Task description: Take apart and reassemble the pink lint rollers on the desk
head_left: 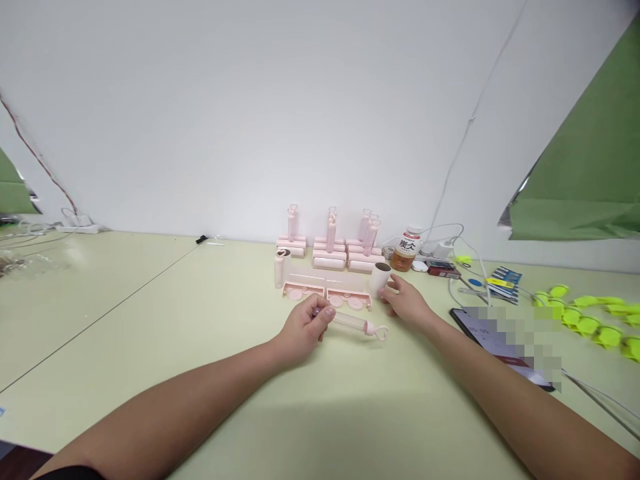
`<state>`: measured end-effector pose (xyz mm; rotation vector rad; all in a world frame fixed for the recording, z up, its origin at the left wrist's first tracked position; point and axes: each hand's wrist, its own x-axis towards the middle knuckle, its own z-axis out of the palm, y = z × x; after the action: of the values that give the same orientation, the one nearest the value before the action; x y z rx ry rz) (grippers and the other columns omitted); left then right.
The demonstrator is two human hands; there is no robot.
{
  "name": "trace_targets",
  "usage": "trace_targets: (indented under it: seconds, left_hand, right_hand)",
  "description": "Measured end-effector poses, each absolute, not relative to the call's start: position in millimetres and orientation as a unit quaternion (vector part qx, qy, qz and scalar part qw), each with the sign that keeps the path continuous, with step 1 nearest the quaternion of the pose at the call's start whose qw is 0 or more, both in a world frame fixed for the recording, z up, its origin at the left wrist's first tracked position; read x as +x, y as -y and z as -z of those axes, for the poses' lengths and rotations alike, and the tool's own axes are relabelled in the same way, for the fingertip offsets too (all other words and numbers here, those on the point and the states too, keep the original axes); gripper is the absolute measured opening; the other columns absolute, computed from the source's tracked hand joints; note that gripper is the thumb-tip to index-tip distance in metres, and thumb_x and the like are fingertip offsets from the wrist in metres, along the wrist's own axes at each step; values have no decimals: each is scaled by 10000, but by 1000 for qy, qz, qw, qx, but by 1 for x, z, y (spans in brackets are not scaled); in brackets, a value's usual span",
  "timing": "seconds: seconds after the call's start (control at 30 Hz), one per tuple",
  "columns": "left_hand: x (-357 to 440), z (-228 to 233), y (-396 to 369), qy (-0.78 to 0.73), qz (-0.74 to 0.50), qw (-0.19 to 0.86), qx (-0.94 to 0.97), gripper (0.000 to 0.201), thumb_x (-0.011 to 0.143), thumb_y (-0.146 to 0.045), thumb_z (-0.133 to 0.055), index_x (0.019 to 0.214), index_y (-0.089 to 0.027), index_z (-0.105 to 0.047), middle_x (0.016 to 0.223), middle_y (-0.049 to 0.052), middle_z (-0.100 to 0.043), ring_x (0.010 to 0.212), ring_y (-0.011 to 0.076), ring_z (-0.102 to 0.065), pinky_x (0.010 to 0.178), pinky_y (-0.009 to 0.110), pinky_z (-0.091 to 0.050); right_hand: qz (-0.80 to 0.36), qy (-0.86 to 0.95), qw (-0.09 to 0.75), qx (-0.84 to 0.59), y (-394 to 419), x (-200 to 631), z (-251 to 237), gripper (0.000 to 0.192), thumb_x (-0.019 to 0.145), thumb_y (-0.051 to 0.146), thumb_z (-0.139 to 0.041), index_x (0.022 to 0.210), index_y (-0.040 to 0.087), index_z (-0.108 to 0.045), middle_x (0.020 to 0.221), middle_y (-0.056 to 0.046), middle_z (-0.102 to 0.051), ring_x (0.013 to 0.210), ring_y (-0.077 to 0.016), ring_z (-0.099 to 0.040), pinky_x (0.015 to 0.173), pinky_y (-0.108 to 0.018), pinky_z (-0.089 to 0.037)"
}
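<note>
the left hand (pixel 305 327) pinches a pink roller handle (pixel 356 324). the right hand (pixel 406 301), loosely curled, touches a paper roll (pixel 380 277) at its eleven o'clock. at one o'clock, a bottle (pixel 406 249) reads "炭仌".

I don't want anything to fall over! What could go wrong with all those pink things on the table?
1. The right hand is closing on the paper roll, right beside the drink bottle; a bump might tip the bottle.
2. The left hand pinches only one end of the pink handle, so the far end could swing and knock the pink trays.
3. The standing pink stacks behind look easy to topple.
</note>
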<state>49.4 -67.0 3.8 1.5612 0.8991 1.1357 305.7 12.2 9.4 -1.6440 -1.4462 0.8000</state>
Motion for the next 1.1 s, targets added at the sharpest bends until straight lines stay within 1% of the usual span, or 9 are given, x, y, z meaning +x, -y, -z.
trace_targets:
  seconds: [0.07,0.2,0.37,0.43,0.6,0.7,0.83,1.0,1.1]
  left_hand:
    - [49,-5,67,-368,-476,497,626,344,849,-534,-553,842,-195,-493,591,-67,-454,503,88,-436,510,222,-378]
    - [50,-7,70,-363,-461,535,607,351,810,-515,-618,873,-192,-497,692,-40,-537,511,78,-478,512,225,-398]
    - [46,-8,75,-351,-387,519,676,292,842,-473,-594,859,-197,-501,686,-37,-538,565,100,-504,569,247,-422]
    - [44,-10,76,-381,-346,432,740,260,862,-459,-566,856,-202,-527,688,-25,-542,608,124,-513,579,257,-408]
    - [56,-20,88,-382,-209,70,897,245,890,-406,-515,1022,-215,-595,917,67,-648,834,235,-581,740,365,-422]
    - [70,-23,99,-361,-135,-37,922,288,930,-386,-430,1030,-168,-589,911,98,-646,825,261,-588,727,391,-427]
    - [77,-20,106,-377,-116,-6,919,325,937,-434,-414,1024,-156,-560,889,76,-653,761,241,-605,622,340,-426]
    - [65,-12,96,-411,-234,176,863,317,909,-502,-465,873,-192,-526,735,2,-613,635,152,-548,563,256,-385]
    - [57,-13,87,-385,-330,217,834,285,922,-460,-458,848,-189,-502,708,-10,-556,623,126,-493,577,242,-391]
  right_hand:
    - [-302,559,417,-650,7,306,-13,537,806,470,-552,1258,190,-479,1264,-165,-539,827,-215,-638,473,-257,-519]
    - [-393,647,393,-522,64,297,-25,467,862,585,-455,1101,200,-564,989,-88,-641,742,-180,-618,565,-277,-526]
    - [-444,711,289,-462,98,281,-26,393,858,560,-526,749,183,-546,615,28,-516,510,-103,-441,480,-228,-348]
    - [-431,706,288,-483,95,277,-21,405,862,555,-513,694,188,-512,565,51,-450,493,-97,-380,479,-230,-299]
    - [-390,701,322,-502,90,264,-6,439,901,551,-403,628,207,-407,572,53,-368,540,-115,-344,522,-247,-297]
    - [-404,696,340,-487,97,253,-1,420,915,519,-382,626,213,-375,574,50,-365,554,-121,-344,536,-250,-311]
    - [-429,679,371,-467,103,246,0,418,916,524,-381,639,210,-396,595,41,-382,571,-124,-358,543,-253,-324]
    - [-517,662,307,-447,105,254,-9,458,915,604,-290,695,226,-425,502,80,-288,436,-107,-254,442,-247,-266]
    - [-404,734,285,-466,102,267,-20,426,932,542,-320,735,211,-504,565,44,-423,491,-118,-370,497,-250,-305]
